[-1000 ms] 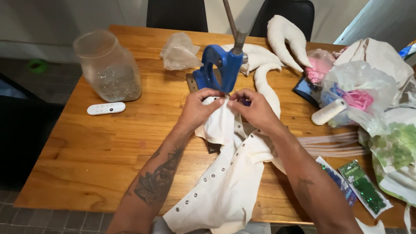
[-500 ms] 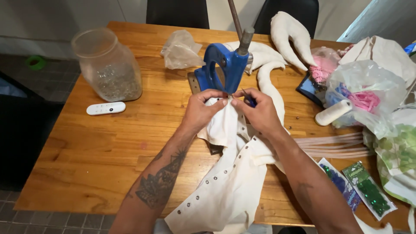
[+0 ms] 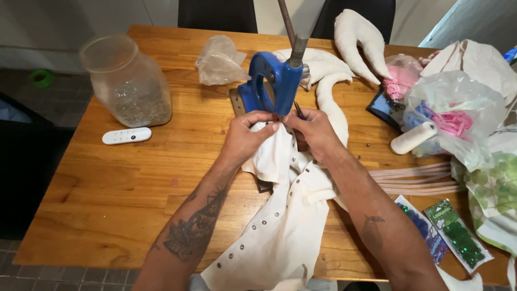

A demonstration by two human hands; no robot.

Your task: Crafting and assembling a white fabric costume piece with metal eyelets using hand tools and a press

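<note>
Left hand (image 3: pixel 249 137): closed, I see it pinching the cream fabric (image 3: pixel 280 226) at the base of the blue hand press (image 3: pixel 269 86). Right hand (image 3: pixel 315 132): closed on the same fabric edge (a thin dark tool shows between its fingers). Fabric: studded with small metal snaps, trailing off the wooden tabletop (image 3: pixel 107 183) toward me. Nearby left: clear plastic jar (image 3: pixel 126 81), white remote (image 3: pixel 126 136).

A cream cloth (image 3: pixel 280 226) carries dark studs beneath a blue press (image 3: pixel 269 86); at three o'clock lies a pink-filled bag (image 3: pixel 458 108), at ten o'clock a white remote (image 3: pixel 126 136).
</note>
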